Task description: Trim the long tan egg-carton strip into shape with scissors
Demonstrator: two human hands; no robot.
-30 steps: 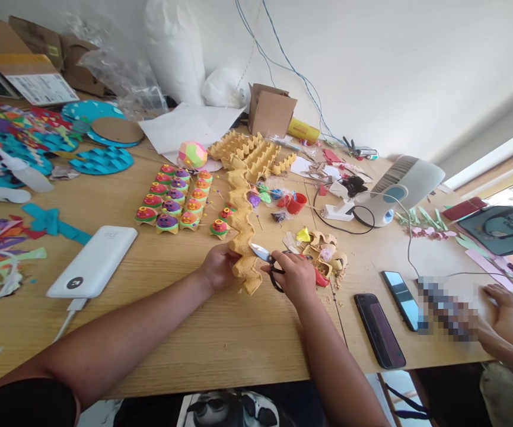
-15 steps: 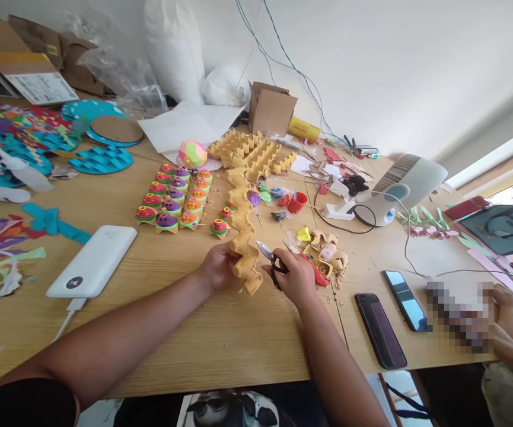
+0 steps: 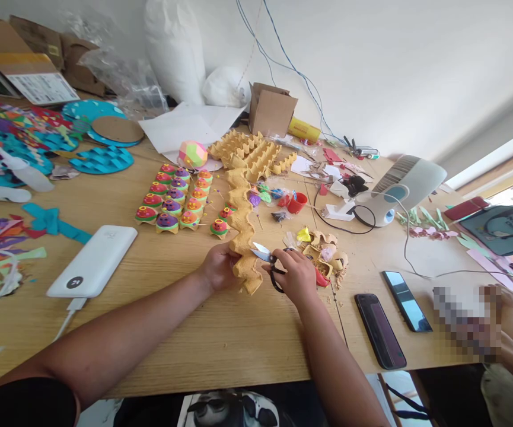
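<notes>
A long strip of tan egg-carton cardboard [image 3: 244, 231] lies across the middle of the wooden table [image 3: 220, 338]. My left hand [image 3: 217, 267] grips the strip's near end from the left. My right hand [image 3: 295, 275] holds black-handled scissors [image 3: 267, 258], blades open and pointing left at the strip's edge. Cut carton scraps [image 3: 327, 252] lie just right of my right hand. Rows of painted carton cups [image 3: 174, 198] stand left of the strip.
A white power bank [image 3: 92, 261] lies at the left, two phones [image 3: 392, 314] at the right, a small white fan [image 3: 394, 190] behind them. Egg trays [image 3: 249, 153] and a cardboard box [image 3: 270, 110] sit at the back. Another person's hands [image 3: 512, 314] rest at the far right.
The scissor blades tipped up towards the strip, then came back down to its edge. The other person's hands slid a little to the right.
</notes>
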